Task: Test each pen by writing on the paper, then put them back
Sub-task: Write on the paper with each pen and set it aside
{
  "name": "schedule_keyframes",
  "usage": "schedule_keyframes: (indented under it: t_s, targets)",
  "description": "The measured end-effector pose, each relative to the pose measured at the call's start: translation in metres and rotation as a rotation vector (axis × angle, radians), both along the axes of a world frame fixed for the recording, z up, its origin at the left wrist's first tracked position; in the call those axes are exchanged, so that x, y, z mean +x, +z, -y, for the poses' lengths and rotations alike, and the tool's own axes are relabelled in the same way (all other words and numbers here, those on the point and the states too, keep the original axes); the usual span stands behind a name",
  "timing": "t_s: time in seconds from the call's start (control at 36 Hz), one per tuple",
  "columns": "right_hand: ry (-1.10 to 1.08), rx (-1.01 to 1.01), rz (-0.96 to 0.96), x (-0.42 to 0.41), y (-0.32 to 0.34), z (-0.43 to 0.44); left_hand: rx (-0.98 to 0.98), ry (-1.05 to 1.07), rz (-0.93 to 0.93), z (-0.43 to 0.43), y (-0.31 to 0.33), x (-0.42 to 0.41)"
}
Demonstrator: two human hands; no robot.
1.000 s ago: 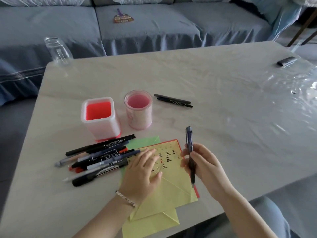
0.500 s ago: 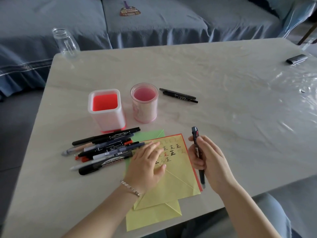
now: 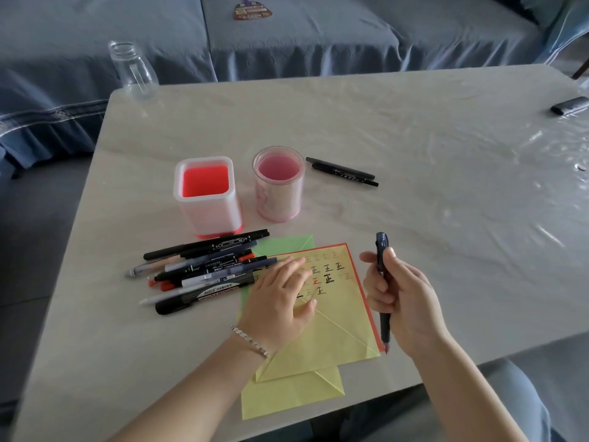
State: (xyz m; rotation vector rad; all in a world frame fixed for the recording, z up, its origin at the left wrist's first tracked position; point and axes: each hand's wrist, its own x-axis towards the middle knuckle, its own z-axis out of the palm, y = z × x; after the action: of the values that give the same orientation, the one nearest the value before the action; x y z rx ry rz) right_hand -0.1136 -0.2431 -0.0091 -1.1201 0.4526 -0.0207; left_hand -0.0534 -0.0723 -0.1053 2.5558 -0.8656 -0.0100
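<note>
A yellow sheet of paper (image 3: 331,317) with several written characters lies on the table over green and red sheets. My left hand (image 3: 280,301) rests flat on it, fingers spread. My right hand (image 3: 401,301) grips a dark blue pen (image 3: 382,250) held nearly upright, tip down just off the paper's right edge. A pile of several pens and markers (image 3: 204,269) lies left of the paper. Behind it stand a square white-and-red holder (image 3: 207,196) and a round pink holder (image 3: 279,186). Two black pens (image 3: 342,171) lie right of the round holder.
A clear glass jar (image 3: 134,70) stands at the table's far left corner. A small dark object (image 3: 570,105) lies at the far right edge. A blue sofa (image 3: 287,36) runs behind the table (image 3: 430,173), whose right part is covered in shiny film.
My right hand has turned the dark blue pen and lowered it, the tip now pointing down beside the paper's right edge. My left hand has stayed flat on the paper.
</note>
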Motion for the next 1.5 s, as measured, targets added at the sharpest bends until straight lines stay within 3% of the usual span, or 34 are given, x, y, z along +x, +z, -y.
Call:
schedule_keyframes:
  t_s: [0.19,0.36,0.5,0.72,0.97,1.08,1.28,1.5]
  targets:
    - [-0.016,-0.097,-0.018,-0.005,0.000,0.004,0.006,-0.003,0.004,0.001,0.001,-0.001]
    - [-0.227,0.161,-0.019,-0.002,-0.004,0.017,0.083,0.000,0.060,0.005,0.003,-0.006]
    - [-0.168,-0.074,-0.101,-0.005,-0.008,0.025,0.097,0.045,0.058,0.013,0.006,-0.013]
    - [-0.137,-0.433,-0.083,-0.004,-0.016,0.021,0.134,0.057,0.002,0.013,0.007,-0.020]
    - [-0.049,-0.370,-0.054,0.011,-0.032,0.010,0.089,-0.037,0.001,0.007,0.004,-0.020]
    - [-0.065,-0.472,-0.072,0.019,-0.041,0.001,0.068,-0.132,0.042,0.005,0.003,-0.021]
    - [-0.256,-0.631,-0.075,0.026,-0.058,-0.014,0.239,-0.192,0.054,0.006,0.009,-0.022]
    - [-0.325,-0.817,-0.053,0.025,-0.075,-0.019,0.175,-0.190,0.018,0.004,0.009,-0.022]
